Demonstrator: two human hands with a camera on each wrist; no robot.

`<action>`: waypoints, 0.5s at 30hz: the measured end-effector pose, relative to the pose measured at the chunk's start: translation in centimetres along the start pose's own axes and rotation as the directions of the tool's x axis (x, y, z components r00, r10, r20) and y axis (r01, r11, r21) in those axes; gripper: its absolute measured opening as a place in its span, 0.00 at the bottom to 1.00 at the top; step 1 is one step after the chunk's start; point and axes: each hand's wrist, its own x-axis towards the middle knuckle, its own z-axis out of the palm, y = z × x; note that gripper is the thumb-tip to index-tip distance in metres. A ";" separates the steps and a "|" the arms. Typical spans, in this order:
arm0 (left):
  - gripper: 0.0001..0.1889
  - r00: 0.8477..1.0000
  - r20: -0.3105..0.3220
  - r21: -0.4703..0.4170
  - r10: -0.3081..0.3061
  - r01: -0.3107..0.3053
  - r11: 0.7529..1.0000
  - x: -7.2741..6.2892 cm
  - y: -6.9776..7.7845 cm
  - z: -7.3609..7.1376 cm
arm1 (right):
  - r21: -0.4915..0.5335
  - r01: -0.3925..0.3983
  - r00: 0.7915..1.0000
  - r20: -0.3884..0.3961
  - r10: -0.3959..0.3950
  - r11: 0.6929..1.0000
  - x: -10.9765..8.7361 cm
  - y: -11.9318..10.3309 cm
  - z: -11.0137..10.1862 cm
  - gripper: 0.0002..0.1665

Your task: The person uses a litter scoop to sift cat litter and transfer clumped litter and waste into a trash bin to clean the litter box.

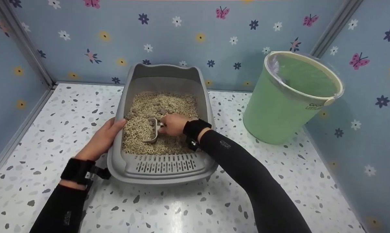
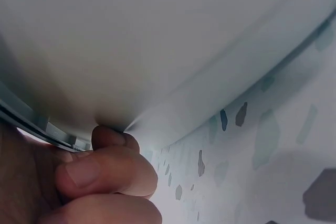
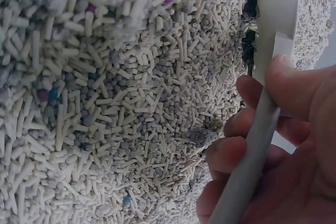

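Note:
A grey litter box (image 1: pixel 169 177) stands on the floor, holding pellet litter (image 1: pixel 162 98) with several greyish clumps. My left hand (image 1: pixel 101 139) grips its left side, thumb over the rim. In the left wrist view, the curled fingers (image 2: pixel 113 171) tuck beneath the rim against the outer wall. Inside the box, my right hand (image 1: pixel 175 125) holds a litter scoop (image 1: pixel 155 136) by its handle. The right wrist view shows the fingers wrapped round the scoop's grey handle (image 3: pixel 247 166), thumb along its top. Litter partly covers the scoop's head, which points left.
To the right stands a green trash bin (image 1: pixel 272 110) lined with a clear bag. Patterned blue wall panels (image 1: pixel 182 38) enclose the back and both sides. A slotted ledge (image 1: pixel 166 163) spans the box's front. The floor (image 1: pixel 143 210) is white with grey specks.

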 end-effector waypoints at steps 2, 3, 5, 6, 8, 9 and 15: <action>0.52 1.000 0.001 -0.005 0.003 -0.003 1.000 0.0 -0.1 0.0 | -0.003 -0.009 1.000 -0.005 0.009 1.000 0.0 0.0 0.0 0.23; 0.52 1.000 0.001 -0.003 0.008 -0.008 1.000 0.1 -0.3 0.0 | 0.001 -0.022 1.000 -0.007 0.022 1.000 -0.1 -0.1 0.0 0.21; 0.52 1.000 -0.001 -0.002 0.013 -0.013 1.000 0.2 -0.5 0.0 | 0.003 -0.051 0.999 -0.006 0.051 0.999 -0.3 -0.2 0.0 0.20; 0.52 1.000 -0.002 0.001 0.017 -0.017 1.000 0.2 -0.6 0.0 | 0.001 -0.063 0.998 -0.003 0.063 0.998 -0.4 -0.2 -0.1 0.24; 0.52 1.000 -0.007 0.001 0.026 -0.026 1.000 0.2 -0.7 0.1 | 0.012 -0.082 0.997 -0.003 0.082 0.997 -0.5 -0.3 -0.2 0.30; 0.52 1.000 -0.008 0.002 0.029 -0.029 1.000 0.3 -0.7 0.1 | 0.018 -0.090 0.996 -0.004 0.090 0.996 -0.6 -0.3 -0.2 0.33; 0.52 1.000 -0.014 -0.006 0.025 -0.025 1.000 0.2 -0.6 0.0 | 0.044 -0.089 0.996 -0.028 0.090 0.995 -0.3 -0.1 -0.3 0.26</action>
